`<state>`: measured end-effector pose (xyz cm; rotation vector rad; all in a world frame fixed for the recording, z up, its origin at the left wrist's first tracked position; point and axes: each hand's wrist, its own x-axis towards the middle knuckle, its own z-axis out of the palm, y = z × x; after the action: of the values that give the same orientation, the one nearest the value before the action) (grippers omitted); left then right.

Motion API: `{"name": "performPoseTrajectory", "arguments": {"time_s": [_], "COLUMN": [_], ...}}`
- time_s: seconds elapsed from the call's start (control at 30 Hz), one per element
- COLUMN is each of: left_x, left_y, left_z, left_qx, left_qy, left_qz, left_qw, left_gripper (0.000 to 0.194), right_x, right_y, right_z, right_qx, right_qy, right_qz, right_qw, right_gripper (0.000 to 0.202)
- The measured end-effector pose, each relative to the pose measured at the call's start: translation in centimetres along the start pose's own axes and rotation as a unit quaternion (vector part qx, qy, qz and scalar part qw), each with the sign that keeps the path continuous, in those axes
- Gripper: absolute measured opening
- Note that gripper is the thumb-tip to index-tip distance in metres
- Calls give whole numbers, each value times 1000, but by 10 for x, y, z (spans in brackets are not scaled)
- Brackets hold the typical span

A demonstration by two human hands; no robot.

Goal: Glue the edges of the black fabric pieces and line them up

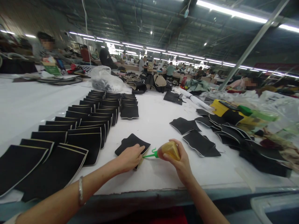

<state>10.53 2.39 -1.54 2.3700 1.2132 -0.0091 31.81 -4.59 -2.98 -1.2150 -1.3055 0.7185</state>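
A black piece (130,142) with a pale edge lies flat near the front of the white table. My left hand (130,158) presses down on its right part, fingers together over it. In my right hand (181,158) is a bottle of amber liquid (172,150), tipped on its side. Its green nozzle (150,155) points left, and the tip is at the black piece's edge, beside my left fingertips. Whether the tip touches the edge cannot be made out. To the right of the bottle lie more black pieces (198,143).
Overlapping rows of black pieces (85,141) cover the white table's (154,124) left side. A heap of black pieces (233,133) and a yellow container (219,107) stand at the right. Clear plastic bags (105,79) lie farther back. People work in the background.
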Motion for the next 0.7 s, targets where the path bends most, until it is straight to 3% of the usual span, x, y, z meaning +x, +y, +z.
{"name": "performPoseTrajectory", "arguments": {"time_s": [0.07,0.23,0.4,0.6,0.7], "left_x": [0,1,1,0,-1], "left_y": [-1,-2,-2,-1,3], "left_z": [0,0,0,0,-1], "left_qx": [-5,-8,-9,-8,3], "left_qy": [-2,-3,-1,-4,-1], "left_qz": [-1,-2,0,2,-4], "left_qw": [1000,1000,1000,1000,1000], "left_gripper": [44,45,46,48,47], "right_x": [0,-9,-4,-10,-7], "right_y": [1,4,3,5,6], "right_z": [0,4,0,2,1], "right_qx": [-6,52,23,81,52], "right_qy": [12,-59,-10,-73,-54], "right_qz": [-6,33,16,52,37], "right_qw": [1000,996,1000,993,996], "right_gripper": [54,54,52,53,52]}}
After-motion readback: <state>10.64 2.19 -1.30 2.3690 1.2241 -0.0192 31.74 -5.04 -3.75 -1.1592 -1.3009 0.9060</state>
